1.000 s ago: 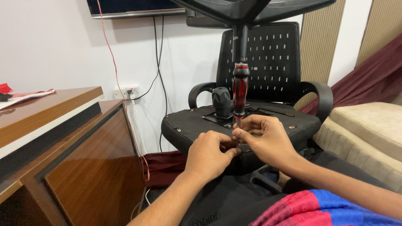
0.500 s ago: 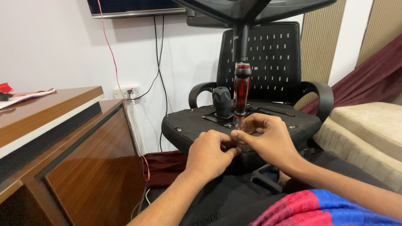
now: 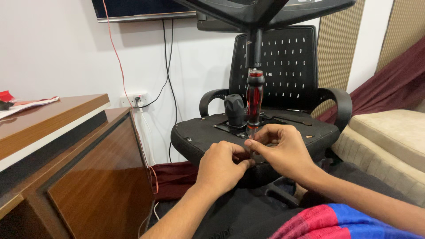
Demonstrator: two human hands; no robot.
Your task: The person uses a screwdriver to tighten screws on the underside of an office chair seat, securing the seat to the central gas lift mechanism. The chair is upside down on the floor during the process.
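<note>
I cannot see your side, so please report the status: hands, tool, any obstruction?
Left hand and right hand both pinch low on the upright screwdriver. Tip sits on the upturned chair seat. Nothing blocking.

Screwdriver [image 3: 254, 99] tip is hiding behind fingers of right hand [image 3: 280, 152] & left hand [image 3: 221, 164], so can't tell what it's meeting on the chair seat [image 3: 199, 135]. Whatever the fingertips are pinching is too small to make out. Screen [image 3: 146, 8] on the wall is getting cut off by top edge. Red item [image 3: 5, 96] on the wooden surface [image 3: 53, 113] is running off left edge. Both forearms are leaving the bottom edge.
</note>
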